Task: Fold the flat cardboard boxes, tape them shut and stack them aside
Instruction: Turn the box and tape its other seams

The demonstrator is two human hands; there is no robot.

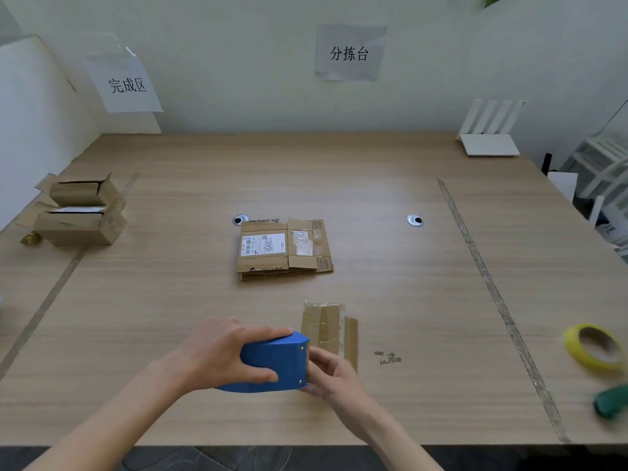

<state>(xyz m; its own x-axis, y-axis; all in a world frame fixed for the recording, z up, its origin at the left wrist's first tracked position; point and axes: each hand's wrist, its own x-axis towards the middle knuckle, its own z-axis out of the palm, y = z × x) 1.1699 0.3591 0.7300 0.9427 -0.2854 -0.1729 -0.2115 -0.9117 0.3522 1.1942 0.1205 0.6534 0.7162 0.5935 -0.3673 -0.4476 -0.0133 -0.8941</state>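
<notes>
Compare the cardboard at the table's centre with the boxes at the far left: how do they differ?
The centre cardboard lies flattened, while the left boxes are folded up. The centre cardboard sits directly on the table; the left boxes are stacked one on another. Both are brown and carry white labels.

L hand curled, gripping | R hand fingers pinching
</notes>
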